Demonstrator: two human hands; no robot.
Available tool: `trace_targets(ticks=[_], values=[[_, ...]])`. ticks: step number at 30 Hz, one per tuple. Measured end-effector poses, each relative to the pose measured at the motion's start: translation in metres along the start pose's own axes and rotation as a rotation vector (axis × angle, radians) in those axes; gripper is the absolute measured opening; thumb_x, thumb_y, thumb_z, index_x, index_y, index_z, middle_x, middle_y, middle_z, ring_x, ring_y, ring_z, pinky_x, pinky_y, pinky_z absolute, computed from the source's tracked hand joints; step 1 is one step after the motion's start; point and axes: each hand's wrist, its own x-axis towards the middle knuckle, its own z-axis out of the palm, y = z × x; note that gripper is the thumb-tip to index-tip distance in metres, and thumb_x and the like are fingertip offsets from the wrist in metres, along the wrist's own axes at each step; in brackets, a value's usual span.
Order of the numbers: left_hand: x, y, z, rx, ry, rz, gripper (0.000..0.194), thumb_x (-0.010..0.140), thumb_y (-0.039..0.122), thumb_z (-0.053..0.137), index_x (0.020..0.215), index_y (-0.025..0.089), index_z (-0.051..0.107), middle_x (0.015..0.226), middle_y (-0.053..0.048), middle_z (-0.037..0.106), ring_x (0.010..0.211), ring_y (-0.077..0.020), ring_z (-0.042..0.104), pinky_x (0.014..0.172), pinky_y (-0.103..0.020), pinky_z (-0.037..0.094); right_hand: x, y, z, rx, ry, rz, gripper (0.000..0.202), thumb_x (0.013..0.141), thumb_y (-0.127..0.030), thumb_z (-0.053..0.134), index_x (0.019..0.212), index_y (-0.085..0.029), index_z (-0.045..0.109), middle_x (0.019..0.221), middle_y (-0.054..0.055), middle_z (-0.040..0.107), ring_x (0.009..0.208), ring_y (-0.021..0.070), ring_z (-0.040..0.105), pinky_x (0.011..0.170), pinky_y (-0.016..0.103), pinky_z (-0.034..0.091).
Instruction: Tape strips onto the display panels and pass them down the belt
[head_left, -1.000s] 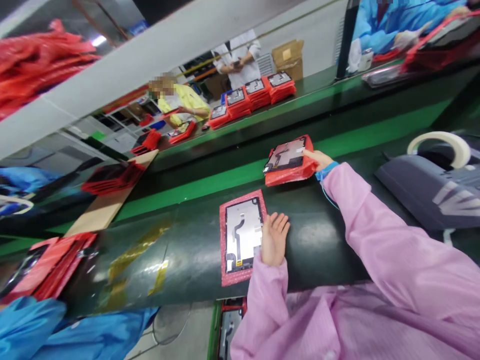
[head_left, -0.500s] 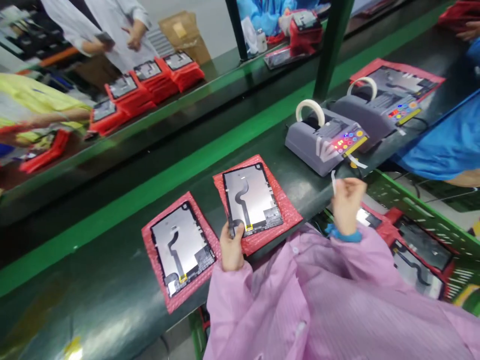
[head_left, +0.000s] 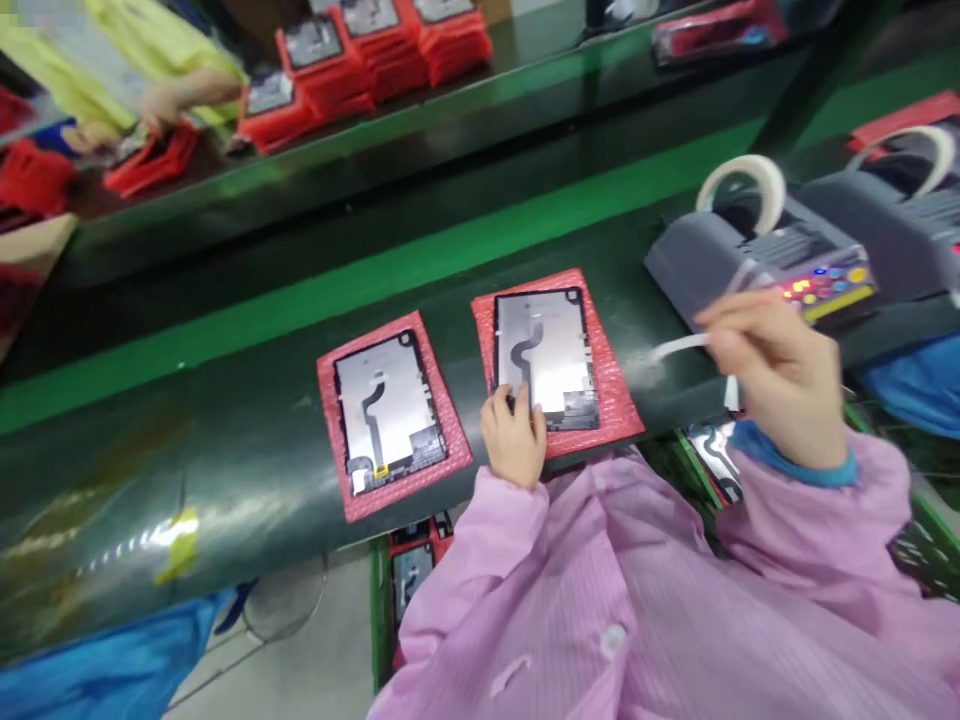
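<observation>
In the head view, two flat, silver-backed display panels (head_left: 555,345) lie on red bubble-textured sleeves (head_left: 611,400) atop the glossy dark bench (head_left: 247,430). The left hand (head_left: 514,435) rests unclenched on the right panel's lower-left corner; the right hand (head_left: 784,370) pinches one thin white tape strip (head_left: 679,346) before two grey tape dispensers (head_left: 690,265). The strip, upright half a second ago, now points leftward.

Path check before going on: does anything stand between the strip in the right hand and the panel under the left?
Nothing visible does: between the strip in the right hand and the panel lie only table and pink wrap. The left hand rests on the panel's near left corner, off that path.
</observation>
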Motion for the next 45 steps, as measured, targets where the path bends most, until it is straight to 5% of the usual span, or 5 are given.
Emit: trace_targets(ticks=[5,9,30,39,45], values=[[0.0,0.0,0.004,0.046,0.0,0.005,0.037,0.096,0.027,0.051,0.126,0.016,0.069,0.131,-0.018,0.061,0.112,-0.0314,0.053,0.096,-0.045,0.045,0.085,0.015,0.118,0.009,-0.848,-0.364,0.035,0.097,-0.046,0.052,0.081,-0.018,0.066,0.097,0.009,0.063,0.097,0.0231,0.053,0.094,0.043,0.04],[0.001,0.003,0.001,0.056,-0.023,-0.025,0.036,0.095,0.026,0.053,0.126,0.018,0.07,0.133,-0.017,0.062,0.111,-0.0308,0.055,0.093,-0.045,0.047,0.107,0.05,0.18,-0.04,-1.115,-0.388,0.031,0.095,-0.041,0.053,0.082,-0.017,0.067,0.099,0.011,0.059,0.101,0.0258,0.047,0.1,0.047,0.034],[0.013,0.002,-0.008,0.147,-0.165,0.072,0.034,0.093,0.024,0.053,0.121,0.015,0.069,0.144,-0.01,0.061,0.112,-0.029,0.056,0.089,-0.042,0.046,0.104,0.064,0.199,-0.556,-0.829,-0.411,0.032,0.091,-0.041,0.061,0.103,-0.011,0.063,0.112,0.018,0.054,0.11,0.0357,0.044,0.093,0.051,0.037],[0.044,-0.003,-0.011,0.223,-0.174,0.178,0.047,0.1,0.033,0.046,0.137,0.008,0.059,0.113,-0.016,0.069,0.098,-0.0284,0.058,0.084,-0.041,0.044,0.007,0.014,0.07,-0.085,-0.641,-0.181,0.034,0.102,-0.046,0.048,0.106,-0.015,0.062,0.103,0.011,0.063,0.096,0.0219,0.056,0.09,0.038,0.047],[0.06,0.007,0.004,0.334,-0.213,0.157,0.051,0.099,0.039,0.043,0.136,0.008,0.062,0.104,-0.017,0.06,0.096,-0.03,0.054,0.076,-0.04,0.044,-0.089,0.046,-0.055,0.107,-0.37,0.522,0.04,0.094,-0.058,0.054,0.092,-0.019,0.067,0.083,0.004,0.067,0.07,0.0149,0.059,0.065,0.028,0.047]])
